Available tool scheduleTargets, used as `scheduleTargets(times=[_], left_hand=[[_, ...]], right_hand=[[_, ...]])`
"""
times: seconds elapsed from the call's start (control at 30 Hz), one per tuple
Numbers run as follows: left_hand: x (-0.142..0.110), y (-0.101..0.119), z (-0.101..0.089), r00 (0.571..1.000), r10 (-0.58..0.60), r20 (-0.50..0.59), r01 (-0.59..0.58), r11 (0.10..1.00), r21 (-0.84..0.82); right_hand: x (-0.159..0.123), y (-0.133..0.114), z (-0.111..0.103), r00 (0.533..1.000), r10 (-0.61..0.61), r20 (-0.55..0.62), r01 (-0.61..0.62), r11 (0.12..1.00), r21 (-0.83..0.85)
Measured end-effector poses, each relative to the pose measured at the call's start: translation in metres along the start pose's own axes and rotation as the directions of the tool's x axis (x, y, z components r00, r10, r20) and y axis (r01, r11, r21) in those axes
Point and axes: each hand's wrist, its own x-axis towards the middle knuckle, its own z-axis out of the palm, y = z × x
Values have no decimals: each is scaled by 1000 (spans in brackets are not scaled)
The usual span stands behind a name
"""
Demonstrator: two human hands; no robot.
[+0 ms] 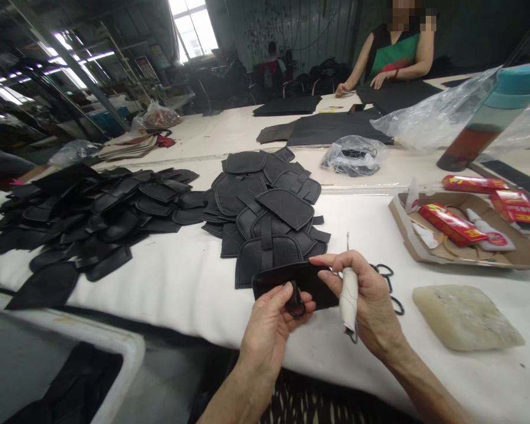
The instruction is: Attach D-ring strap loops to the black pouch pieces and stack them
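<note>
My left hand (276, 312) is closed on a black leather piece (298, 274) held up over the table's front edge. Its thumb presses a short folded strap with a dark metal ring (297, 307) against the piece. My right hand (364, 294) grips an awl by its white wrapped handle (350, 300), with the thin point upward. The thumb and forefinger of that hand also touch the upper right edge of the leather piece. Just beyond lies a heap of similar stitched black pieces (269, 218), some with straps across them.
A bigger black heap (101, 206) spreads leftward. Right of my hand are black rings (384, 271), a pale block (466, 318) and a cardboard tray (408, 235) with red boxes. A bottle (481, 129) stands behind. A white bin (132, 359) sits lower left. Another person (395, 56) works across the table.
</note>
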Motion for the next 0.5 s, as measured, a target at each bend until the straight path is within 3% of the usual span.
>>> scheduleTargets(times=[0.37, 0.5], left_hand=[[-1, -1, 1, 1000, 13, -19, -13, 1000, -8], [-1, 0, -1, 999, 34, 3, -34, 999, -7]], right_hand=[[-1, -2, 2, 1000, -11, -2, 11, 1000, 4], [-5, -10, -8, 1000, 17, -25, -17, 1000, -9]])
